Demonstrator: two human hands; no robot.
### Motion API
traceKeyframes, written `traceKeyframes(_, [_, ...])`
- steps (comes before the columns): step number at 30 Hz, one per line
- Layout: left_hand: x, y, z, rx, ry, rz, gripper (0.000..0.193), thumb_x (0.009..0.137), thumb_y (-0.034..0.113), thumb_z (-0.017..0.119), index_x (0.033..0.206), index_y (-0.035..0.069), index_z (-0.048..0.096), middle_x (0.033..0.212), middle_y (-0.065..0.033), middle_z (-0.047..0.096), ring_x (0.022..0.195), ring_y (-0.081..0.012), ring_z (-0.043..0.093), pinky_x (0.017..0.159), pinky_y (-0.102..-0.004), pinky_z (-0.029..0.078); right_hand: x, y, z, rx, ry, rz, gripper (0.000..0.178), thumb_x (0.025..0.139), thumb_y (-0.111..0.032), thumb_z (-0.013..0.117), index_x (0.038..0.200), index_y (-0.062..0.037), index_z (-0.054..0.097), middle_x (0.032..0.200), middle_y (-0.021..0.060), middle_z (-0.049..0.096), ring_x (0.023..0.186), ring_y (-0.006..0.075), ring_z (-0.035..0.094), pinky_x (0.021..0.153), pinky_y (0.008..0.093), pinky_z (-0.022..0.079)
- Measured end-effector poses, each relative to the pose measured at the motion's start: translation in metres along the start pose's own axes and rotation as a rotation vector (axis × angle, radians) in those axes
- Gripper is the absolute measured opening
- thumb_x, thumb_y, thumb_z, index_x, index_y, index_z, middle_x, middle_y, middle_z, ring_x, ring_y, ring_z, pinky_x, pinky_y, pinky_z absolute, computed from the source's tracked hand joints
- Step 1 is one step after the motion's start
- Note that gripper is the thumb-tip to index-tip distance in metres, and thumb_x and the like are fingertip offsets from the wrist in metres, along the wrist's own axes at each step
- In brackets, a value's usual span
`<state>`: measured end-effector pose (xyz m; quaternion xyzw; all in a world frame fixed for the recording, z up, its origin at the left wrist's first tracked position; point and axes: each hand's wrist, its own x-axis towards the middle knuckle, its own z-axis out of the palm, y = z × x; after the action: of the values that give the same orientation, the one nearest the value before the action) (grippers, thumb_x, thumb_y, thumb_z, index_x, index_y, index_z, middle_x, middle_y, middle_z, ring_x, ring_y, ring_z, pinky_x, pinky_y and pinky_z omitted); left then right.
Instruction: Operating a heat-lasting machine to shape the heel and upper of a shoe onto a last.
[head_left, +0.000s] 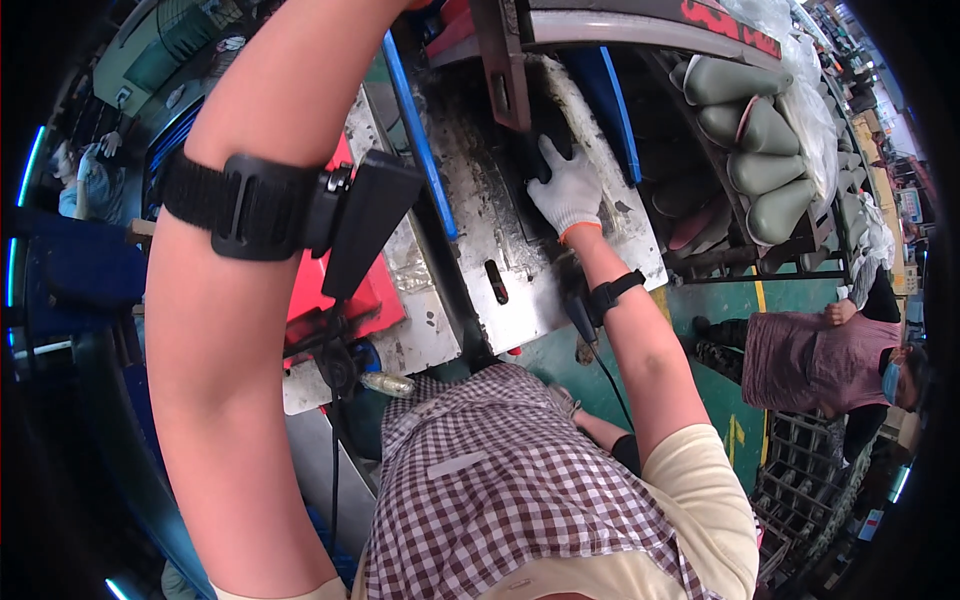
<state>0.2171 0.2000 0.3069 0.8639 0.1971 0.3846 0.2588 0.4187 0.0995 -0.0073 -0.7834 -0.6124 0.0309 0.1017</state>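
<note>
My right hand point(566, 191), in a white knit glove with an orange cuff, reaches over a worn metal machine bed point(520, 318). Its thumb and fingers are apart, against or just beside a dark, elongated part point(520, 160) in the middle of the bed; contact is hard to make out. Directly above that part hangs a rusty upright metal bar point(503, 75). My left arm stretches up past the top edge, so the left hand is out of the picture. A black strap mount point(265, 205) sits on that arm.
Blue rails point(418, 135) flank the bed. A red panel point(345, 280) lies left of it. To the right, a rack point(745, 262) holds several grey-green shoe-shaped forms point(765, 165). Another person in a pinkish apron point(805, 358) stands at the far right. A cable point(612, 385) hangs by my right wrist.
</note>
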Motion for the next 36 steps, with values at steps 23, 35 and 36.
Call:
traceKeyframes(23, [-0.157,-0.022,0.224,0.323,0.229,0.07,0.037,0.085,0.027,0.073,0.115,0.015,0.056,0.134,-0.0134,0.052,0.138,-0.0441,0.043,0.111,-0.0629,0.035,-0.202,0.144,0.012,0.732,0.359,0.565,0.028,0.102,-0.025,0.063,0.108,0.0021,0.065,0.099,0.0125,0.065,0.091,0.0224,0.059,0.089,0.0358,0.048])
traceKeyframes(35, [-0.235,-0.076,0.303,0.353,0.171,0.161,0.055,0.071,0.037,0.081,0.116,0.02,0.053,0.139,-0.0128,0.049,0.136,-0.0456,0.042,0.109,-0.0696,0.033,-0.262,0.135,0.01,1.894,-0.552,0.962,0.048,0.098,-0.069,0.051,0.097,-0.0219,0.062,0.061,-0.001,0.054,0.048,0.0165,0.044,0.049,0.0346,0.035])
traceKeyframes(36, [-0.236,-0.078,0.306,0.348,0.167,0.154,0.057,0.071,0.037,0.081,0.117,0.02,0.053,0.139,-0.0126,0.049,0.137,-0.0455,0.042,0.11,-0.0695,0.032,-0.256,0.143,0.008,1.816,-0.419,1.115,0.05,0.097,-0.071,0.052,0.094,-0.0217,0.061,0.058,-0.0021,0.051,0.046,0.0154,0.041,0.048,0.0331,0.032])
